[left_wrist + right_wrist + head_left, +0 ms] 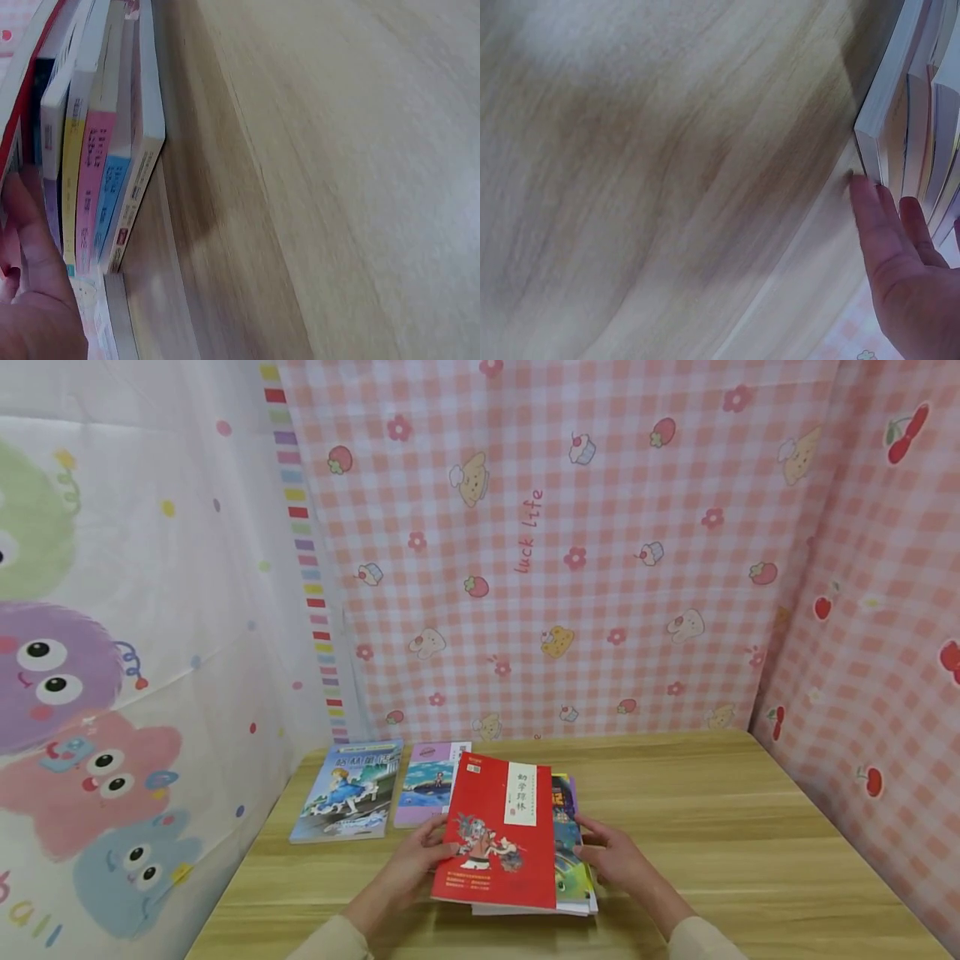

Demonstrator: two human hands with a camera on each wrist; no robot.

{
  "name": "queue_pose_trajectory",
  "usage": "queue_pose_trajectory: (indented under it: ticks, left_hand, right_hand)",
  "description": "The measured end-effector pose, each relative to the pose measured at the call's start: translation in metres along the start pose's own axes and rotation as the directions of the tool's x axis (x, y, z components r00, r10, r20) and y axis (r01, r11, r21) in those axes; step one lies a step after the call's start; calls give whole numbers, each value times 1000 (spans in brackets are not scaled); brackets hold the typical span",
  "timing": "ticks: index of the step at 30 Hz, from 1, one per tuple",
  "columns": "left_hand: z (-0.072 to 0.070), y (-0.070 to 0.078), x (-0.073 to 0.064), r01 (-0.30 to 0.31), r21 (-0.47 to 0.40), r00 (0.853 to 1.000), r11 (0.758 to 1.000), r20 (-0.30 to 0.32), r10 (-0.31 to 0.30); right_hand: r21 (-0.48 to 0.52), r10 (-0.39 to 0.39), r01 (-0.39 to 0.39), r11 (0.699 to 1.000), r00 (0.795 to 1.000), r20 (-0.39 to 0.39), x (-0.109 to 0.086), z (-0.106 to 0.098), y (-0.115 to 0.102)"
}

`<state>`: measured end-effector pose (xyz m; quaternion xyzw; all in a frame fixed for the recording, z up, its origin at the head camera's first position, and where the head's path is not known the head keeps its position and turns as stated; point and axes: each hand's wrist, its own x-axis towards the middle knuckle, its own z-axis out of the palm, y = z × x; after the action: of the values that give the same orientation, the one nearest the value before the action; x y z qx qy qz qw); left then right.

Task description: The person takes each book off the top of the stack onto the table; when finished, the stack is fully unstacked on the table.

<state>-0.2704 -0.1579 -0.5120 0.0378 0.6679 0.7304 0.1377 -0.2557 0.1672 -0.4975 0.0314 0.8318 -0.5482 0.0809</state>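
Observation:
A red book (pixel 480 793) with a white title strip lies askew on top of a stack of books (pixel 96 180). My left hand (pixel 418 862) pinches the red book by its left edge, thumb over the cover. A colourful book (pixel 572 868) shows from under its right side. My right hand (pixel 613 858) is at the right side of the stack. In the right wrist view, its fairly straight fingers (pixel 881 225) reach along the edges of the lower books (pixel 889 135). Yellow, pink and blue spines show in the left wrist view.
At the back left of the wooden table (pixel 712 827) lies a blue picture-cover book (pixel 348 793). Beside it a purple-edged book (pixel 427 785) is partly covered by the red one. A pink checked cloth (pixel 562 610) hangs behind, with more cloth at both sides.

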Motion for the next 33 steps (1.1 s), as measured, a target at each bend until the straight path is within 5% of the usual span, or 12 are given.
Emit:
queue_pose_trajectory:
  ticks: [5,22,33]
  left_hand:
    - [-8,1,-2,5,-46,1000,999,18,-4]
    - [-24,7,-8,-5,-125,1000,992,7,6]
    - [-58,11,-34,53,-98,990,994,-123,-65]
  right_hand:
    - [41,41,-42,998,999,28,-2,0,-2]
    - [77,6,-8,997,1000,24,1,2,3]
    - [77,10,-12,997,999,30,-2,0,1]
